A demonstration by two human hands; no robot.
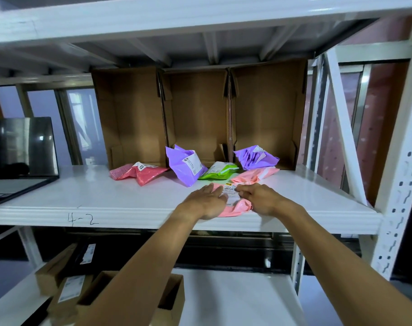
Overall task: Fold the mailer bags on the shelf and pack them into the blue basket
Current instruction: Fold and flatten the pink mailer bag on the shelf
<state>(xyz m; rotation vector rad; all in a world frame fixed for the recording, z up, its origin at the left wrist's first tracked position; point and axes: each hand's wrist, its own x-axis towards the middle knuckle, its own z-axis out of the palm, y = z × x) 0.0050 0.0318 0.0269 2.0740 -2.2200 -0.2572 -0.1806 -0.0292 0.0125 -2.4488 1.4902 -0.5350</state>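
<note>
A light pink mailer bag (238, 206) with a white label lies near the front edge of the white shelf (106, 196). My left hand (206, 201) lies flat on its left part with straight fingers. My right hand (259, 200) has its fingers curled on the bag's right side, pinching at the label's edge. Behind lie more bags: a red-pink one (141, 174), a purple one (185, 167), a green one (218, 171), a second purple one (255, 157) and another light pink one (255, 175). No blue basket is in view.
Three open cardboard boxes (198, 114) stand on their sides at the shelf's back. A dark screen (19, 147) stands at the left. The lower shelf holds several small cardboard boxes (82, 295). A white upright post (398, 180) bounds the right side.
</note>
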